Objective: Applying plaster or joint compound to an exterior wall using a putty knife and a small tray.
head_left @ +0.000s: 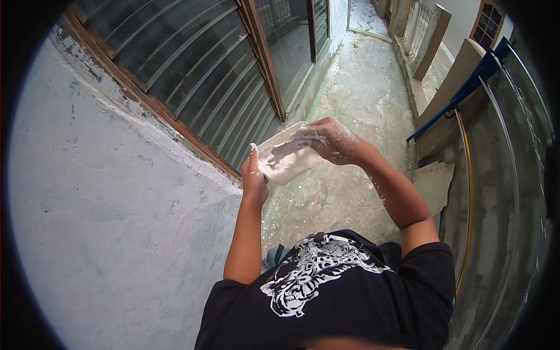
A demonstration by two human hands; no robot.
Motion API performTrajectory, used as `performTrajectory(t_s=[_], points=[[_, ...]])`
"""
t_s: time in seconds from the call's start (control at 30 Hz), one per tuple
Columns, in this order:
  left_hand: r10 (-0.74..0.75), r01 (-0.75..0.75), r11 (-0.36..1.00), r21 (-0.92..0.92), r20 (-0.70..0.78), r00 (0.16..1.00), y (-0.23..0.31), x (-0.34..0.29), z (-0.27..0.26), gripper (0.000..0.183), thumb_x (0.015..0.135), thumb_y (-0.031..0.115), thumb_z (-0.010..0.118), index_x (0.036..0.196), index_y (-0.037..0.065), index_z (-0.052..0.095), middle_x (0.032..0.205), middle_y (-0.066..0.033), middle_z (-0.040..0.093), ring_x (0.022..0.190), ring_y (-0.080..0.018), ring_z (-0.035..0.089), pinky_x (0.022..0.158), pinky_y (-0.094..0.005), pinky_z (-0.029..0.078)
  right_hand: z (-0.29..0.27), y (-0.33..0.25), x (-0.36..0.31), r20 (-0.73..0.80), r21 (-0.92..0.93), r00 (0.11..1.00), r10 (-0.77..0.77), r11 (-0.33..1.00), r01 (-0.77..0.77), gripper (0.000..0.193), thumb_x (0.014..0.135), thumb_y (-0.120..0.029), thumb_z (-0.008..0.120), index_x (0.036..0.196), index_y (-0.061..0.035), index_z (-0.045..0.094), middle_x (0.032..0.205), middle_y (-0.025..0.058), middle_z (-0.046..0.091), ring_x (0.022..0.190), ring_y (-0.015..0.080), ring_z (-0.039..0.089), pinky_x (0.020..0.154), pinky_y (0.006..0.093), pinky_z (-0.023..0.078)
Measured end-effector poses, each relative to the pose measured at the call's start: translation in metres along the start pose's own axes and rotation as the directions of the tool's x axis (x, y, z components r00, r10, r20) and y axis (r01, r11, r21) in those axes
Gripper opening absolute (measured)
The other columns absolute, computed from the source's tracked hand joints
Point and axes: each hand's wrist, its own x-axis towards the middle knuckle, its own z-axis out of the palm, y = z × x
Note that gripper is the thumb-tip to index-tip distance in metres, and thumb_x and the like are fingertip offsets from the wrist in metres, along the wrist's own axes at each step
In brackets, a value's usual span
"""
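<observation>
A shallow white plastic container (pixel 303 170) holding white paste (pixel 282 163) is tilted in front of me, close to the window. My left hand (pixel 254 178) is closed round its near left side, the thumb over the rim and smeared with white. Reaching in from the right, my right hand (pixel 333 141) has its fingers stretched out over the paste inside the container. White paste coats those fingers and the back of the hand, and flecks of it run along the forearm. No tool can be made out in the right hand; its palm is hidden.
To the left runs a pale, patchy plastered wall (pixel 116 227) below a louvred glass window (pixel 192 64) with a brown wooden frame (pixel 265 64). A concrete walkway (pixel 373 81) stretches ahead. Along the right stand a blue bar (pixel 449 105), a yellow pipe (pixel 470 192) and a broken board (pixel 434 184).
</observation>
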Motion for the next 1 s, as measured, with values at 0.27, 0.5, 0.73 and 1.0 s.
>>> performTrajectory(t_s=[0.27,0.5,0.73,1.0], points=[[-0.014,0.012,1.0,-0.023,-0.058,0.998,0.0,0.004,-0.004,0.045,0.098,0.04,0.045,0.108,-0.002,0.057,0.097,-0.0099,0.064,0.083,-0.0171,0.064,0.073,-0.0306,0.051,-0.001,0.001,-0.009,0.06,0.047,0.998,0.001,0.999,-0.003,0.021,0.086,-0.004,0.057,0.105,0.0005,0.065,0.096,0.0216,0.065,0.085,0.0383,0.063,0.077,0.0417,0.05],[-0.018,0.016,0.999,-0.041,-0.056,0.998,0.001,0.005,-0.007,0.044,0.098,0.039,0.045,0.108,-0.002,0.057,0.097,-0.0094,0.064,0.082,-0.0165,0.064,0.072,-0.0302,0.051,-0.002,-0.007,-0.005,0.099,0.0,0.995,0.008,1.0,-0.008,0.021,0.086,-0.003,0.056,0.104,0.0009,0.064,0.096,0.0216,0.065,0.086,0.0396,0.062,0.078,0.0429,0.05],[-0.007,0.004,0.999,-0.045,-0.075,0.997,0.001,0.002,-0.007,0.043,0.098,0.037,0.043,0.11,-0.002,0.056,0.101,-0.0109,0.064,0.087,-0.0175,0.065,0.073,-0.0296,0.051,0.029,0.0,-0.006,0.154,-0.052,0.988,-0.016,0.998,0.025,0.022,0.082,0.0,0.054,0.103,0.001,0.063,0.093,0.0217,0.064,0.085,0.0405,0.061,0.077,0.0446,0.05],[-0.013,0.007,0.999,-0.049,-0.115,0.993,0.005,-0.006,-0.01,0.047,0.099,0.039,0.04,0.113,-0.004,0.054,0.106,-0.0128,0.062,0.092,-0.0198,0.065,0.076,-0.0317,0.052,0.058,-0.009,-0.005,0.014,-0.198,1.0,-0.008,0.98,0.011,0.033,0.072,0.004,0.058,0.105,0.0006,0.061,0.092,0.0208,0.064,0.087,0.039,0.062,0.079,0.0459,0.05]])
